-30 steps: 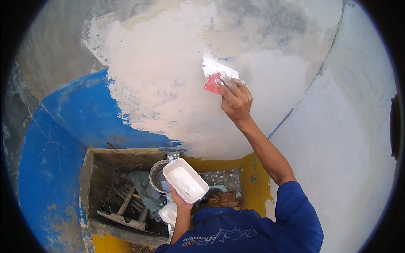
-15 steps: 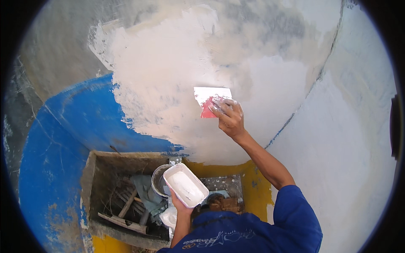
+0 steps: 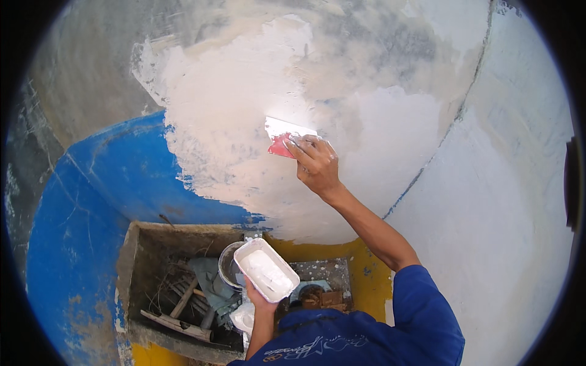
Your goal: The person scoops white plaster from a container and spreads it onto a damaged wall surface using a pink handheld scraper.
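Observation:
My right hand (image 3: 317, 165) is closed on a red putty spreader (image 3: 282, 145), whose far part is coated white. The spreader lies against the wall (image 3: 238, 91), on a broad patch of pale putty with ragged edges. White smears cover my right fingers. Low in the view, my left hand (image 3: 261, 299) grips a rectangular white tub (image 3: 267, 270) from its near left side. White putty fills part of the tub, which is held tilted, its opening upward. The thumb shows at the rim; the other left fingers are hidden beneath.
Below the blue-painted wall part (image 3: 122, 177) stands a concrete trough (image 3: 131, 268) holding sticks, a greyish cloth (image 3: 213, 287) and debris. A round bucket (image 3: 228, 268) is beside the tub. A dark crack (image 3: 448, 131) runs down the wall corner. Yellow paint (image 3: 366, 274) shows low on the right.
My right hand has moved left and slightly up along the wall with the spreader, which is now tilted differently. My left hand and the tub have barely shifted.

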`<state>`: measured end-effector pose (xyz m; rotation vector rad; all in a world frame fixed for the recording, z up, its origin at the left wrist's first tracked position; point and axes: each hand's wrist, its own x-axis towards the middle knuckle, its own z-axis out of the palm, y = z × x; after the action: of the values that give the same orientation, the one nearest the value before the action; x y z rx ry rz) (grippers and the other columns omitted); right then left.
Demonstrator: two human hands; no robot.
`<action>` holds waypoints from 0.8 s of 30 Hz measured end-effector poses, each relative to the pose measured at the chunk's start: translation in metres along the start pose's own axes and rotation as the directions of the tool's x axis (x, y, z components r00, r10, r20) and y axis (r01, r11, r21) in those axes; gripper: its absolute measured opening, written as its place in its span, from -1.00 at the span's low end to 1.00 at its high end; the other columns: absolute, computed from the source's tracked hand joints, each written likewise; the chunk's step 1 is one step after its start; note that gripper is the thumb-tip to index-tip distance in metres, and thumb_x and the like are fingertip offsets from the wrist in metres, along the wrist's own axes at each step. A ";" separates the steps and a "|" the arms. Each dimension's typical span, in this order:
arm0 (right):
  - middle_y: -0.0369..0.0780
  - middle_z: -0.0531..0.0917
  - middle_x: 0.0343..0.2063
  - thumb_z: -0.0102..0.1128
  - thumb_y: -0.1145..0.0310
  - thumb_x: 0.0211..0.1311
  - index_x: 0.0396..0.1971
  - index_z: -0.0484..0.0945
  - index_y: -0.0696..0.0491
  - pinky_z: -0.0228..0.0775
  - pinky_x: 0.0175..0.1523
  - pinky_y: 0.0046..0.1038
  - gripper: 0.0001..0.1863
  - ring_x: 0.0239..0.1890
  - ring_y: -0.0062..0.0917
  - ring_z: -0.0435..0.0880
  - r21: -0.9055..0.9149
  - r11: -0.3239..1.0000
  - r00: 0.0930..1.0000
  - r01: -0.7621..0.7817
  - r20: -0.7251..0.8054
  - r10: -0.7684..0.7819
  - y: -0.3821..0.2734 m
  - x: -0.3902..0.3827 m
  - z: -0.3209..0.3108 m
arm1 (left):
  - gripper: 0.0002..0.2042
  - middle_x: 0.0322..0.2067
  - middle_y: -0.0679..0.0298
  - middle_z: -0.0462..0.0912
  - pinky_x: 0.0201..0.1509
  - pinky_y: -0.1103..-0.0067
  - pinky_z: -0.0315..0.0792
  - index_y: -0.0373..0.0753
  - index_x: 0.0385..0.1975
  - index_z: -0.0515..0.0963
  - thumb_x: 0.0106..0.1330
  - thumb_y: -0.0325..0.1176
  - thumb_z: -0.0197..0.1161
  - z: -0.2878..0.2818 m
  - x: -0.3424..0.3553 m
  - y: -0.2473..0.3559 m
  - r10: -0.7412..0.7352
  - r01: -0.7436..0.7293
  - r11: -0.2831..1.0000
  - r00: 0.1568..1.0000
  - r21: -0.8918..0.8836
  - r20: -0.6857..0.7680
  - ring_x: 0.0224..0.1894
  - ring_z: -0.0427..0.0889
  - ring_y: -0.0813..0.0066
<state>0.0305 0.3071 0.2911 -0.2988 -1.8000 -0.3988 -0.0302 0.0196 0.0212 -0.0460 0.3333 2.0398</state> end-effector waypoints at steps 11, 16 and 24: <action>-0.32 0.74 -0.22 0.25 0.66 -0.07 -0.12 0.72 -0.08 0.49 -0.17 -0.34 -0.54 -0.20 -0.34 0.64 -0.290 0.947 0.916 0.141 -0.323 -0.236 0.109 0.173 -0.066 | -0.32 0.34 0.20 0.35 0.36 0.02 0.31 -0.03 0.43 0.18 0.44 0.27 -0.15 0.003 -0.011 0.000 0.021 -0.022 0.997 1.000 -0.074 -0.020 0.31 0.41 0.03; -0.29 0.72 -0.14 0.24 0.64 -0.12 -0.11 0.70 -0.05 0.47 -0.14 -0.31 -0.52 -0.15 -0.37 0.65 -0.096 0.962 0.967 0.254 0.040 -0.251 0.040 0.049 -0.012 | -0.31 0.34 0.20 0.35 0.36 0.01 0.30 -0.03 0.43 0.18 0.44 0.28 -0.15 0.001 -0.010 -0.003 0.027 -0.027 0.999 1.000 -0.038 0.005 0.31 0.41 0.03; -0.30 0.70 -0.09 0.18 0.63 -0.01 -0.05 0.67 -0.03 0.40 -0.05 -0.31 -0.55 -0.06 -0.36 0.62 -0.086 0.965 0.957 0.248 -0.131 -0.258 0.051 0.108 -0.022 | -0.30 0.34 0.20 0.35 0.36 0.02 0.31 -0.05 0.42 0.19 0.44 0.28 -0.15 0.005 -0.012 -0.004 0.063 -0.063 0.998 0.998 0.005 0.017 0.30 0.42 0.02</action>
<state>0.0426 0.3438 0.4066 -0.0839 -1.6909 -0.6484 -0.0203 0.0122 0.0273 -0.0145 0.3339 2.1002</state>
